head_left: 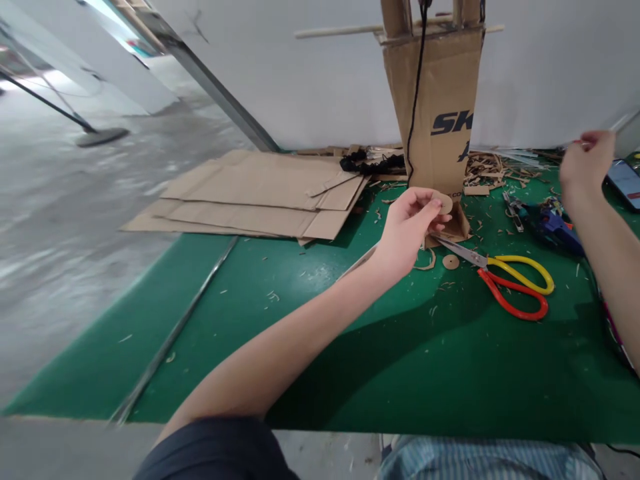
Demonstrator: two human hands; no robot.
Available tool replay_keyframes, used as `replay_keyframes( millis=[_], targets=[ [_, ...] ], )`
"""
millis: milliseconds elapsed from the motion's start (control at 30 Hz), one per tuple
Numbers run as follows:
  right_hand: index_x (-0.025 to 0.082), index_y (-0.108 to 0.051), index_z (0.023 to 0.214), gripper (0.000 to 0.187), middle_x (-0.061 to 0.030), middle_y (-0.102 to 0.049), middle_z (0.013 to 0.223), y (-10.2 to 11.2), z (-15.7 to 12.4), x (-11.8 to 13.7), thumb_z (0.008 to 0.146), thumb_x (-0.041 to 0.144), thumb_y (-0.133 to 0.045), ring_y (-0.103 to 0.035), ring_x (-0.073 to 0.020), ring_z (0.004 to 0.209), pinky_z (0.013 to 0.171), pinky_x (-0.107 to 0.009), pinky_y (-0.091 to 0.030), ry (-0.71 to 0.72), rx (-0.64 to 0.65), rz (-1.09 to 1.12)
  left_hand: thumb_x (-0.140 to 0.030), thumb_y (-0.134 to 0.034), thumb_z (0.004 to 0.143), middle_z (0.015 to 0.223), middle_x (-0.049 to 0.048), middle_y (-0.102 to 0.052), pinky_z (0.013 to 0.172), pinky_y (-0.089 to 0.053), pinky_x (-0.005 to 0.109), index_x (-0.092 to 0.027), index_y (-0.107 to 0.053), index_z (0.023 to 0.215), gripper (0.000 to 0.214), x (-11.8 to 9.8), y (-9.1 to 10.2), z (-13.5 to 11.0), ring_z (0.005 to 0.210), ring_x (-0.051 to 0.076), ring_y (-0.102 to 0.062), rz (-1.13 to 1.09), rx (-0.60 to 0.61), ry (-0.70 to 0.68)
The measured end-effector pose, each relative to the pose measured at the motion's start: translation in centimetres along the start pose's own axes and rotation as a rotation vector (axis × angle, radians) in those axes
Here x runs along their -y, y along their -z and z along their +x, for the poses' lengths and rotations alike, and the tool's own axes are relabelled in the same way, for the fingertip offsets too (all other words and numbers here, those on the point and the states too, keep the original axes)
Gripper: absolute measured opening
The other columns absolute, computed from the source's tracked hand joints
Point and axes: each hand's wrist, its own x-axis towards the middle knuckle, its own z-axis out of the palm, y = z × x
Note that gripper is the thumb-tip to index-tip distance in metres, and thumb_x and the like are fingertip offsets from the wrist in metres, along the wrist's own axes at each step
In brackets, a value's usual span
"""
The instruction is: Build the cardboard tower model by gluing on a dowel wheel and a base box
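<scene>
My left hand (407, 223) is raised over the green mat (300, 333) and pinches a small round cardboard disc (444, 203) between thumb and fingers. Just behind it stands a tall cardboard structure (434, 100) with a black cord hanging down its front. A second cardboard disc (451, 261) lies on the mat below my hand. My right hand (586, 160) is closed at the far right, pinching the end of a thin clear stick (620, 122). Scissors with a yellow and a red handle (515, 283) lie between my hands.
Flat cardboard sheets (250, 193) are stacked at the mat's back left. A blue glue gun (555, 223), pliers (513, 210), a phone (625, 181) and cardboard scraps (490, 167) lie at the back right. A metal ruler (170, 340) lies along the left. A white wall stands behind.
</scene>
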Motion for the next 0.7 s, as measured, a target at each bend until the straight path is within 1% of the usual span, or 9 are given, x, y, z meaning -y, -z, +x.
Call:
replay_keyframes(
  millis=[100, 167, 233, 267, 367, 433, 500, 600, 700],
  targets=[
    [0.009, -0.056, 0.127, 0.041, -0.0202, -0.069, 0.112, 0.5, -5.1, 4.0, 0.102, 0.029, -0.031, -0.065, -0.0242, 0.099, 0.077, -0.034, -0.044, 0.013, 0.050, 0.104, -0.012, -0.062, 0.087, 0.083, -0.0003, -0.067, 0.063, -0.052, 0.020, -0.017, -0.060, 0.084, 0.007, 0.1, -0.1, -0.1, 0.071, 0.008, -0.067, -0.018, 0.008, 0.005],
    [0.017, -0.064, 0.118, 0.034, -0.0138, -0.072, 0.096, 1.1, -9.0, 5.5, 0.096, 0.035, -0.045, -0.068, -0.0277, 0.084, 0.069, -0.036, -0.045, 0.122, 0.310, 0.027, -0.012, -0.063, 0.086, 0.083, -0.0003, -0.068, 0.063, -0.052, 0.020, -0.017, -0.060, 0.084, 0.006, -0.1, -0.2, -0.3, 0.071, 0.008, -0.067, -0.026, 0.013, 0.006],
    [0.019, -0.068, 0.109, 0.033, -0.0134, -0.072, 0.091, 1.6, -12.6, 5.8, 0.094, 0.041, -0.049, -0.069, -0.0304, 0.079, 0.063, -0.037, -0.047, 0.263, 0.555, -0.056, -0.012, -0.063, 0.087, 0.083, -0.0002, -0.069, 0.063, -0.052, 0.020, -0.017, -0.061, 0.084, 0.006, -0.4, -0.3, -0.3, 0.070, 0.009, -0.068, -0.033, 0.014, 0.008],
    [0.018, -0.069, 0.105, 0.034, -0.0149, -0.072, 0.094, 1.7, -14.1, 5.6, 0.093, 0.044, -0.051, -0.070, -0.0323, 0.080, 0.061, -0.038, -0.048, 0.316, 0.628, -0.087, -0.012, -0.062, 0.087, 0.082, 0.0000, -0.069, 0.063, -0.052, 0.020, -0.017, -0.061, 0.084, 0.006, -0.5, -0.3, -0.3, 0.071, 0.009, -0.068, -0.035, 0.014, 0.007],
    [0.009, -0.066, 0.117, 0.037, -0.0223, -0.070, 0.100, 1.5, -17.3, 4.8, 0.093, 0.034, -0.052, -0.070, -0.0372, 0.089, 0.062, -0.041, -0.052, 0.368, 0.551, -0.167, -0.012, -0.060, 0.089, 0.082, 0.0006, -0.070, 0.064, -0.052, 0.021, -0.017, -0.061, 0.084, 0.007, -0.8, -0.3, -0.3, 0.072, 0.009, -0.069, -0.040, 0.018, 0.012],
    [0.005, -0.066, 0.118, 0.035, -0.0236, -0.071, 0.097, 1.1, -18.3, 4.7, 0.090, 0.015, -0.047, -0.071, -0.0363, 0.088, 0.068, -0.042, -0.055, 0.433, 0.515, -0.199, -0.011, -0.060, 0.089, 0.083, 0.0009, -0.070, 0.065, -0.052, 0.022, -0.017, -0.061, 0.084, 0.007, -0.7, -0.2, -0.3, 0.072, 0.010, -0.070, -0.048, 0.016, 0.014],
    [0.003, -0.062, 0.125, 0.042, -0.0246, -0.072, 0.100, 0.8, -18.6, 4.8, 0.087, 0.006, -0.044, -0.072, -0.0365, 0.091, 0.073, -0.043, -0.055, 0.454, 0.462, -0.220, -0.012, -0.062, 0.088, 0.083, 0.0009, -0.069, 0.066, -0.053, 0.022, -0.016, -0.061, 0.085, 0.006, -0.6, 0.0, -0.1, 0.073, 0.010, -0.070, -0.055, 0.012, 0.006],
    [0.004, -0.053, 0.136, 0.054, -0.0243, -0.071, 0.110, 0.4, -18.3, 4.9, 0.083, 0.006, -0.050, -0.072, -0.0346, 0.091, 0.075, -0.041, -0.055, 0.415, 0.439, -0.173, -0.012, -0.064, 0.086, 0.083, 0.0000, -0.068, 0.064, -0.052, 0.022, -0.017, -0.061, 0.084, 0.006, -0.4, 0.2, 0.2, 0.072, 0.010, -0.069, -0.069, 0.004, -0.013],
    [0.011, -0.053, 0.134, 0.048, -0.0189, -0.073, 0.105, 0.3, -17.6, 4.9, 0.086, 0.016, -0.053, -0.073, -0.0330, 0.084, 0.065, -0.037, -0.052, 0.291, 0.466, -0.087, -0.012, -0.063, 0.086, 0.083, -0.0003, -0.067, 0.062, -0.051, 0.021, -0.017, -0.064, 0.084, 0.005, -0.5, 0.4, 0.5, 0.069, 0.008, -0.066, -0.074, -0.017, -0.013]
  ],
)
